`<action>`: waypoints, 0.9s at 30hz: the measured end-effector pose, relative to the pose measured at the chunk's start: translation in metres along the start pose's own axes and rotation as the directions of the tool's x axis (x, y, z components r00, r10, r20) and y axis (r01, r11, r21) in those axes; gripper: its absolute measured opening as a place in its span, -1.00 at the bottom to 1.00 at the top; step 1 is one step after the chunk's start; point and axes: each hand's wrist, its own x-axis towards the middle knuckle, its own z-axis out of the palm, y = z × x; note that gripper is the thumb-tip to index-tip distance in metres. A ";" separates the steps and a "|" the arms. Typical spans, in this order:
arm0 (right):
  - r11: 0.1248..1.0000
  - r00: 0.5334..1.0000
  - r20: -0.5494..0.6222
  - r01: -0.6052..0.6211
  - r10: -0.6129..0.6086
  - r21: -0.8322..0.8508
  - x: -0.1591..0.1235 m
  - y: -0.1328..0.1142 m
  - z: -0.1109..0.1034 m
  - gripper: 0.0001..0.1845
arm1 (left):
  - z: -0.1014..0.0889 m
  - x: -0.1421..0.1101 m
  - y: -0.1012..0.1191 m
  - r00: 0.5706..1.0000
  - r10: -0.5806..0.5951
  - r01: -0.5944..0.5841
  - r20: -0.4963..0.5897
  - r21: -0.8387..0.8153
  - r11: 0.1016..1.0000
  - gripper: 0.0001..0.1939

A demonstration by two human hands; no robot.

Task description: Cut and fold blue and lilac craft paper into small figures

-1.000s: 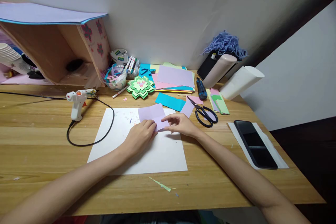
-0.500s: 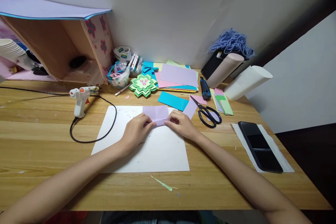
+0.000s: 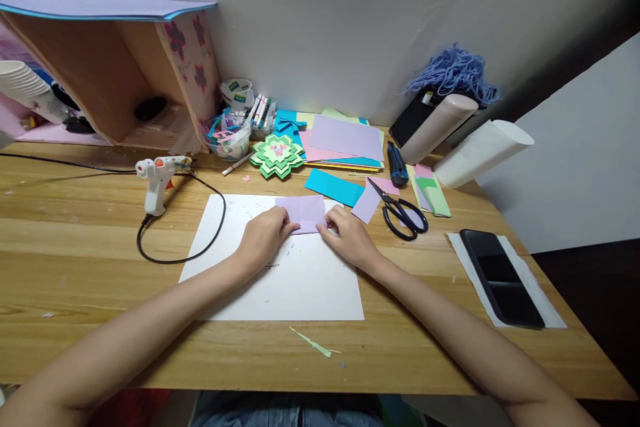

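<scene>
Both hands pinching lilac paper [image 3: 301,211]
Left hand [image 3: 267,233] and right hand [image 3: 349,235] are gripping its near edge, each grip closing thumb against fingers.

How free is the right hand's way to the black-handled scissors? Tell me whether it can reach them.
Probably yes: the black-handled scissors lie close beside the right hand, nothing on top of them and nothing standing between. It would likely have to let go of the folded lavender paper.
</scene>
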 end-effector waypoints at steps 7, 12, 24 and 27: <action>0.994 1.000 -0.012 0.025 -0.026 -0.105 -0.002 0.000 0.005 -0.81 | 0.003 0.001 0.001 0.999 0.030 -0.031 0.019 0.100 0.994 -0.73; 0.992 0.999 -0.030 0.028 -0.032 -0.123 -0.003 -0.001 0.006 -0.82 | 0.000 0.002 0.003 0.998 0.024 -0.033 0.066 0.134 0.990 -0.72; 0.978 0.979 -0.127 0.136 -0.156 -0.158 -0.005 -0.005 0.004 -0.81 | -0.003 0.005 -0.003 0.998 -0.004 -0.003 0.070 0.099 0.995 -0.72; 0.889 0.906 0.031 0.421 -0.423 -0.178 -0.004 -0.003 0.000 -0.74 | -0.006 0.007 -0.004 0.999 -0.028 0.026 0.045 0.042 0.999 -0.71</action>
